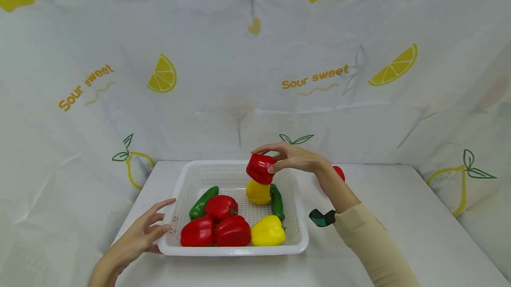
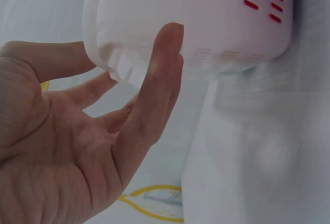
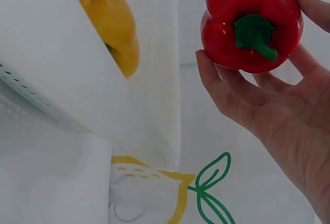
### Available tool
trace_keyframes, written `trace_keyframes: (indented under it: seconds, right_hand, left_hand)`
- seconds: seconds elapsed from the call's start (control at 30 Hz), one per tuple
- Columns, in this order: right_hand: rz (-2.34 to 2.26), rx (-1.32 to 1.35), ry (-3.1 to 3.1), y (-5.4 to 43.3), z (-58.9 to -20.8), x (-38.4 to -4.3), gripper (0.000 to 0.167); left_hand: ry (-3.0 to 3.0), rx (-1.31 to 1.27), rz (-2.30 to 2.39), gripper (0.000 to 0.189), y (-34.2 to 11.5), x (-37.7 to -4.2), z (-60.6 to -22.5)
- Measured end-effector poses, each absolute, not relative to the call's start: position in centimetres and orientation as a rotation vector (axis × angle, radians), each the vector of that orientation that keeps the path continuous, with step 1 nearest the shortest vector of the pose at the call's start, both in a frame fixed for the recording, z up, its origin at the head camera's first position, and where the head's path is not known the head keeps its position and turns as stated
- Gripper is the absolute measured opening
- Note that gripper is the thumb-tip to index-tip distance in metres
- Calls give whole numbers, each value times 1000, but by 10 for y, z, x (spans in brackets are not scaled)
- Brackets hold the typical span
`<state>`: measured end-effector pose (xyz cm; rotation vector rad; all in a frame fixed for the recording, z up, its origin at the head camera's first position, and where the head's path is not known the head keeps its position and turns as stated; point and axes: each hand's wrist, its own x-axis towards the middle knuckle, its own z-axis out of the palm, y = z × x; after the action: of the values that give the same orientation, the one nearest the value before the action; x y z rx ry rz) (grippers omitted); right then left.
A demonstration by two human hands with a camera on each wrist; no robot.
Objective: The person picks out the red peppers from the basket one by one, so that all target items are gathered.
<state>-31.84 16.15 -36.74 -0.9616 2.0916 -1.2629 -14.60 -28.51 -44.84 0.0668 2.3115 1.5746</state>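
My right hand [image 1: 297, 157] holds a red bell pepper [image 1: 260, 169] between thumb and fingers, above the back right of a white plastic basket [image 1: 235, 250]. Its green stem [image 3: 255, 36] shows in the right wrist view. At the basket's left side, my left hand [image 1: 137, 231] has its fingers spread, fingertips right at the rim and outer wall. Inside the basket lie several red bell peppers [image 1: 233, 231], a yellow bell pepper [image 1: 268, 231] at the front right, another yellow pepper [image 1: 258, 193] under the held one, and two long green peppers [image 1: 204, 202] [image 1: 277, 202].
A red object [image 1: 339, 172] shows behind my right forearm, mostly hidden. A small dark green and black piece [image 1: 321, 218] appears beside the right sleeve. The white table [image 1: 383, 198] extends to the right, and a lemon-printed sheet [image 1: 223, 78] hangs behind it.
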Motion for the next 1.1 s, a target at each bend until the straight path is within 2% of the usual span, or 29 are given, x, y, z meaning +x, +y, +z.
trace_keyframes:
  seconds: [0.57, 1.1]
  right_hand:
    - [-1450, -919, 2026, 199, -364, -307, 72]
    - [-1612, -1046, 1743, 227, -373, -306, 58]
  left_hand:
    - [2312, 69, 1579, 76, -286, -146, -451]
    - [2326, 84, 1572, 74, -287, -146, -449]
